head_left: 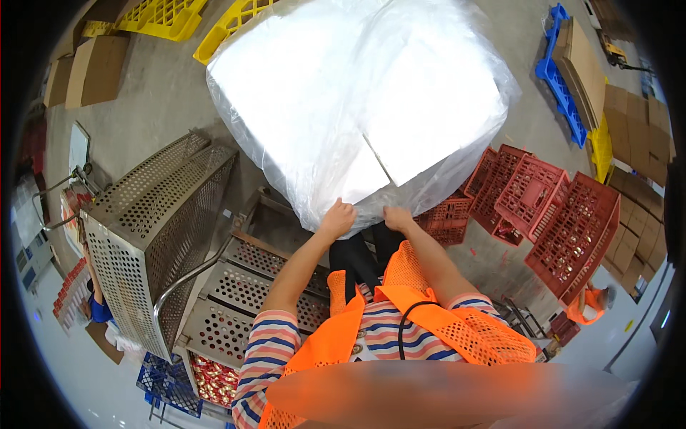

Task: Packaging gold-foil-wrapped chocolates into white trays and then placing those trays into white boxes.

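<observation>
Big white blocks or boxes, glaring bright on top, stand in front of me under a loose clear plastic sheet. A narrow dark gap runs between two of them near my side. My left hand is closed on the near edge of the plastic sheet, its fingers curled over the bunched film. A short way to its right, my right hand also grips the film's edge in a fist. The plastic hangs in folds between and below both hands.
At left stand a perforated metal guard, a bent rail and perforated metal steps. Red crates are on the right, some holding shiny wrapped pieces. Yellow pallets, a blue pallet and cardboard lie farther off. A person is at far right.
</observation>
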Action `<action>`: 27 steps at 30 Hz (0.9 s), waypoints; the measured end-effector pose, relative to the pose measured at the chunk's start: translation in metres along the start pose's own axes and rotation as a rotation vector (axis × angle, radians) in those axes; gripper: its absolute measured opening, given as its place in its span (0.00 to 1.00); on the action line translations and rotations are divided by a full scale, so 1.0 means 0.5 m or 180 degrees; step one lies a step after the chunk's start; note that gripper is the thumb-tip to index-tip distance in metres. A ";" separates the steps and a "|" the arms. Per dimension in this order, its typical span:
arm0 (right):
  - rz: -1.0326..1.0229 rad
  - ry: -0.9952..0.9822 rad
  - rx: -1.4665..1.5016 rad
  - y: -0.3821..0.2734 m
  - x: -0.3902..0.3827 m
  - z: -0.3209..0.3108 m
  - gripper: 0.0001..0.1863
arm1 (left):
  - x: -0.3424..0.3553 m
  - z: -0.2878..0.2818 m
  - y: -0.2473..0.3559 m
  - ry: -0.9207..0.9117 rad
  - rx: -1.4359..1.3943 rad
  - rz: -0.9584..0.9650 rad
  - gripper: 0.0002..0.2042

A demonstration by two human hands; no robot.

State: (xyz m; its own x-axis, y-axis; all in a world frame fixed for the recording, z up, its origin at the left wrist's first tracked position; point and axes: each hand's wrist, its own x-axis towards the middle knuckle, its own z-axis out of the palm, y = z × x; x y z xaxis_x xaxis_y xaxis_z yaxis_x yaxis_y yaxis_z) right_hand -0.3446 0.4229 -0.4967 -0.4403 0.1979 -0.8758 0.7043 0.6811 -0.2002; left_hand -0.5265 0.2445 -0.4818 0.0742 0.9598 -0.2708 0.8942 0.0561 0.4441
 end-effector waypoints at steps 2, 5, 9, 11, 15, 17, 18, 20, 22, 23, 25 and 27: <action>0.0182 0.0075 0.0308 0.010 0.032 -0.015 0.17 | 0.029 -0.001 0.035 -0.0641 -0.0586 -0.0536 0.09; 0.0636 0.1537 0.1359 0.058 0.082 -0.020 0.20 | 0.051 -0.005 0.055 -0.1736 -0.1080 -0.1026 0.10; 0.0857 0.1031 0.3294 -0.007 0.108 -0.042 0.26 | -0.010 0.071 0.094 -0.1168 -0.0494 -0.0952 0.08; 0.1072 0.0950 0.4156 -0.036 0.116 -0.045 0.28 | -0.020 0.085 0.104 -0.0813 -0.0484 -0.0897 0.08; 0.0960 0.0732 0.6320 -0.115 0.129 -0.098 0.38 | -0.045 0.111 0.074 -0.1384 -0.0839 -0.1721 0.08; 0.2145 0.1297 0.4929 -0.107 0.149 -0.123 0.37 | -0.033 0.100 0.072 -0.1570 -0.0893 -0.1684 0.09; 0.1718 0.2393 0.5099 0.023 0.181 -0.108 0.31 | 0.055 0.066 0.092 -0.1574 -0.0898 -0.1316 0.11; 0.1539 0.2170 0.4807 -0.087 0.184 -0.164 0.32 | -0.044 0.153 0.059 -0.1873 -0.0126 -0.1256 0.12; 0.1509 0.2207 0.4424 -0.109 0.178 -0.213 0.33 | -0.071 0.189 0.062 -0.2131 0.0535 -0.0907 0.13; 0.1457 0.2332 0.4432 -0.085 0.182 -0.224 0.34 | -0.045 0.167 0.071 -0.2088 0.0534 -0.1123 0.14; 0.1449 0.2495 0.4425 -0.024 0.190 -0.234 0.34 | 0.013 0.102 0.071 -0.1981 0.0543 -0.1541 0.17; 0.1659 0.2525 0.4208 0.027 0.195 -0.242 0.35 | 0.018 0.040 -0.023 -0.1193 -0.1236 -0.2023 0.16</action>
State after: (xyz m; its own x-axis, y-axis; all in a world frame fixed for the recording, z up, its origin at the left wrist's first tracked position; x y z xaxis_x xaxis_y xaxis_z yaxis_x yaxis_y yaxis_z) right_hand -0.4453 0.5368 -0.5320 0.1199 0.7788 -0.6157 0.6370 -0.5360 -0.5540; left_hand -0.5270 0.2470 -0.5066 -0.1897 0.5619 -0.8051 0.6048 0.7129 0.3550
